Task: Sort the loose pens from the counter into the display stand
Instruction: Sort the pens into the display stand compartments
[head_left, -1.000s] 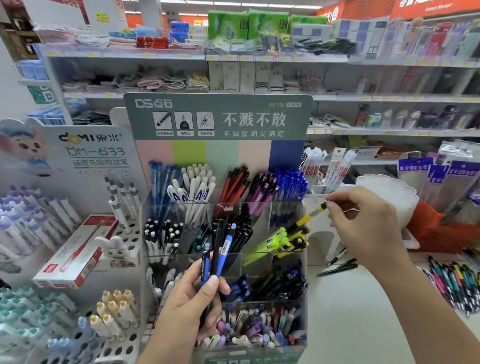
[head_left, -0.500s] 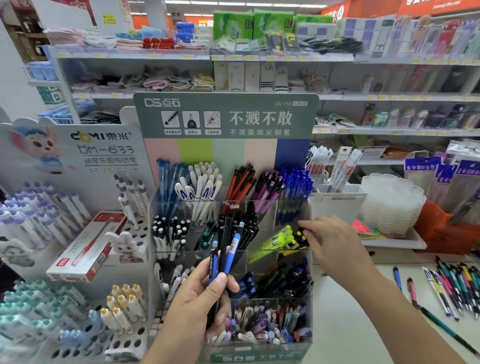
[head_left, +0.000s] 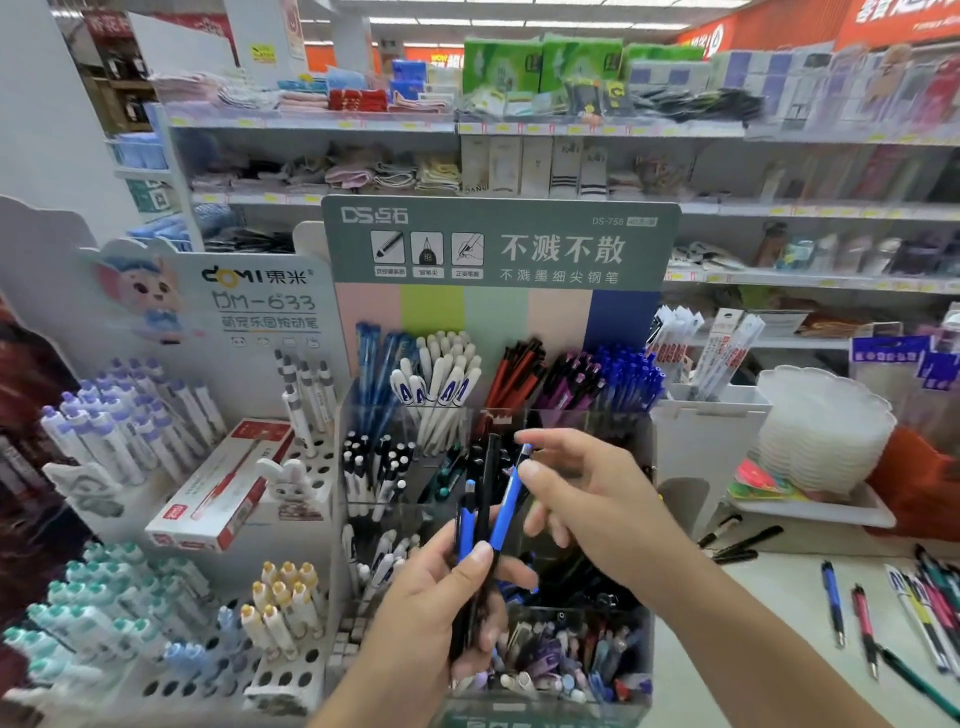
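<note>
My left hand grips a small bunch of pens, blue and black, upright in front of the clear tiered display stand. My right hand has come across to the bunch and pinches the top of one blue pen between thumb and fingers. The stand's compartments hold blue, white, red, purple and black pens, sorted by kind. My hands hide its middle rows. Loose pens lie on the white counter at the right.
A white holed rack with pastel pens and a red-and-white box stands to the left. A white pen bin, stacked white plates on a tray and black pens sit to the right. Store shelves fill the background.
My right hand let go of the yellow pen in the stand's middle row and moved left to the bunch in my left hand, taking hold of a blue pen. The view shifted left.
</note>
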